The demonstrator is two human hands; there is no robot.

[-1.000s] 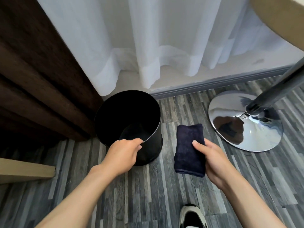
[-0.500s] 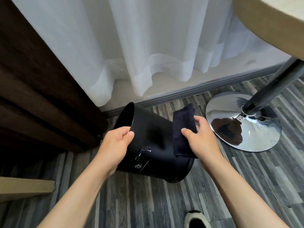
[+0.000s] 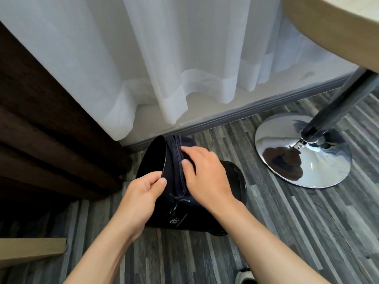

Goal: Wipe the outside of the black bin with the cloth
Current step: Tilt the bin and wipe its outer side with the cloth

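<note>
The black bin is tipped over on the grey plank floor, its mouth facing left and away, a small white logo showing on its near side. My left hand pinches the bin's rim at the near left. A dark navy cloth lies folded across the bin's upper outside wall, just behind the rim. My right hand presses flat on the cloth, fingers pointing left toward the rim. Much of the cloth is hidden under that hand.
A chrome table base with its pole stands to the right under a beige tabletop. White sheer curtains hang behind, dark curtain folds at left. A shoe tip shows at the bottom.
The bin went from upright to tipped on its side. My right hand picked the cloth off the floor and slid it along the bin's wall up to the rim.
</note>
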